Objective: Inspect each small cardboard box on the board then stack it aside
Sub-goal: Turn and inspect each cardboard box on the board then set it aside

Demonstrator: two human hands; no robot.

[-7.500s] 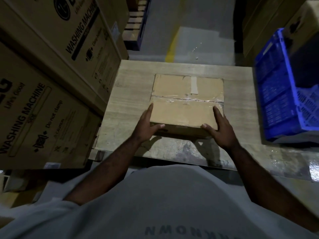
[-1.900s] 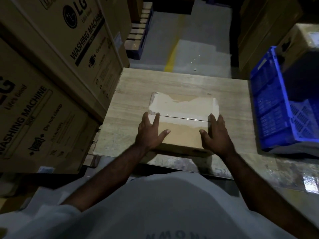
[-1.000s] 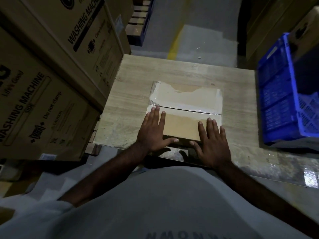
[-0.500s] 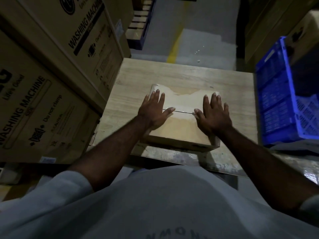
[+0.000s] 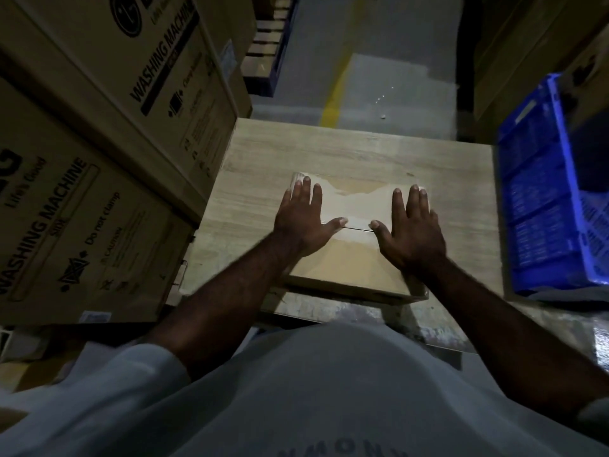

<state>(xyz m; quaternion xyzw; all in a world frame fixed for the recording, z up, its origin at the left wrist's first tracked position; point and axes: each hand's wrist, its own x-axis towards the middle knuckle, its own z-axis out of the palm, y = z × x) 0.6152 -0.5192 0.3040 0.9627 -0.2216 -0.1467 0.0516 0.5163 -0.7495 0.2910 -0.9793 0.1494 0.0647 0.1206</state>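
A small flat cardboard box lies on the pale wooden board, near its front edge. Its top has a centre seam and a pale patch of tape or torn paper over the far half. My left hand rests flat on the left part of the top, fingers straight and reaching the far edge. My right hand lies flat on the right part in the same way. Both thumbs point inward along the seam.
Large washing-machine cartons stand stacked along the board's left side. A blue plastic crate sits at the board's right edge. Beyond the board lies a grey floor with a yellow line and a pallet.
Both hands have slid from the box's near edge across its top to the far half. The box's pale face is up, where earlier a taped brown face showed.
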